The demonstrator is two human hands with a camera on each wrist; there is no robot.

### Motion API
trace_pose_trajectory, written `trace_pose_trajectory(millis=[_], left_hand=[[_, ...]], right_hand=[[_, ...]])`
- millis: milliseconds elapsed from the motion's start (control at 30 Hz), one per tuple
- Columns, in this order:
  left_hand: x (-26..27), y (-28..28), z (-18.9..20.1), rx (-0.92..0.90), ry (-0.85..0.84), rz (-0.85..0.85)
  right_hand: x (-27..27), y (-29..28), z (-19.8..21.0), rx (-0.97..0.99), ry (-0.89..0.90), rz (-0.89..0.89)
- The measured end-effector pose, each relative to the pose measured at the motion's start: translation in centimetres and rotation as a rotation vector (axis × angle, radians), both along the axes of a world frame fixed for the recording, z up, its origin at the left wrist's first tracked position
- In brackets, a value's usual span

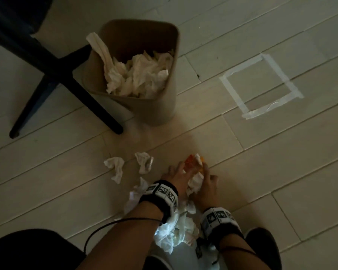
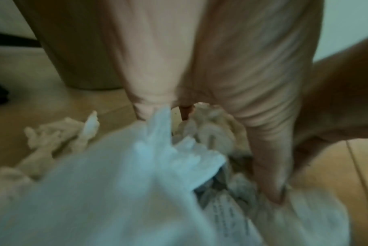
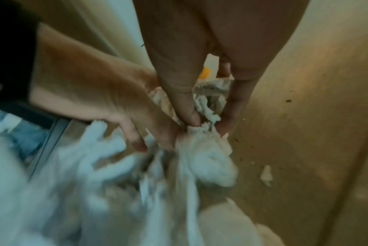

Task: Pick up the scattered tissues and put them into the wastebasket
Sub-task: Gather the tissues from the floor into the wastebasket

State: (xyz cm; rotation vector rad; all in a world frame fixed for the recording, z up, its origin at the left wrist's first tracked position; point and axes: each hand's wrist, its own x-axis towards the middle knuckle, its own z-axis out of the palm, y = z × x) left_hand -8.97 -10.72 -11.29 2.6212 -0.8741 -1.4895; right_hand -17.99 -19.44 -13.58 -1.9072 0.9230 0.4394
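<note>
A tan wastebasket point(image 1: 164, 106) stands on the floor ahead, heaped with white tissues point(image 1: 141, 76); its wall point(image 2: 79, 50) shows in the left wrist view. Both hands work low on a wad of tissues point(image 1: 195, 183). My left hand point(image 1: 179, 172) digs curled fingers into it from the left, and my right hand point(image 1: 208, 178) pinches it from the right. Thumb and finger of my right hand point(image 3: 208, 123) squeeze the paper point(image 3: 206, 158) beside my left hand point(image 3: 153, 141). An orange scrap point(image 1: 191, 160) lies at the fingertips. More crumpled tissues point(image 1: 174, 232) lie under my wrists. Two loose tissues point(image 1: 115, 168) point(image 1: 144, 162) lie to the left.
Black chair legs point(image 1: 53, 75) spread over the floor just left of the basket. A square of white tape point(image 1: 261, 86) is stuck to the light planks on the right. A dark shoe point(image 1: 261, 242) and my dark-clothed knee point(image 1: 27, 250) sit at the bottom edge.
</note>
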Motion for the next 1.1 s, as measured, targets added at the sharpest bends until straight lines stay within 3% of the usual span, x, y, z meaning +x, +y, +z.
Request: trace_pose_trajectory(millis=[200,367,567,667,767,867,967,1000,1100], left_hand=[[-2.1,-0.9,-0.7,-0.166,0.038,0.27],[0.0,-1.6,2.7,-0.31,-0.041,0.361],[4.5,-2.5,13.6,-0.604,-0.212,0.464],[6.3,-2.9,20.2,-0.834,-0.34,0.432],[9.4,-3.3,24.6,-1.012,-0.467,0.419],[13.0,-3.9,25.2,-0.997,-0.626,0.459],[16.8,-3.0,23.0,-0.938,-0.707,0.528],[19.5,4.2,23.4,-0.904,-0.885,0.619],[23.0,4.6,19.4,-0.665,-0.78,0.594]], right_hand=[[1.8,-2.1,0.2,0.212,0.09,-0.033],[4.1,-4.2,3.4,0.24,0.033,-0.022],[9.2,-7.6,15.0,0.246,-0.214,0.113],[11.1,-9.0,23.1,0.219,-0.378,0.222],[14.1,-9.8,28.4,0.125,-0.551,0.267],[18.4,-9.4,29.4,0.004,-0.663,0.285],[23.3,-7.6,27.3,-0.026,-0.624,0.347],[27.6,-0.6,28.0,-0.043,-0.679,0.526],[30.4,-0.2,25.8,-0.199,-0.559,0.624]])
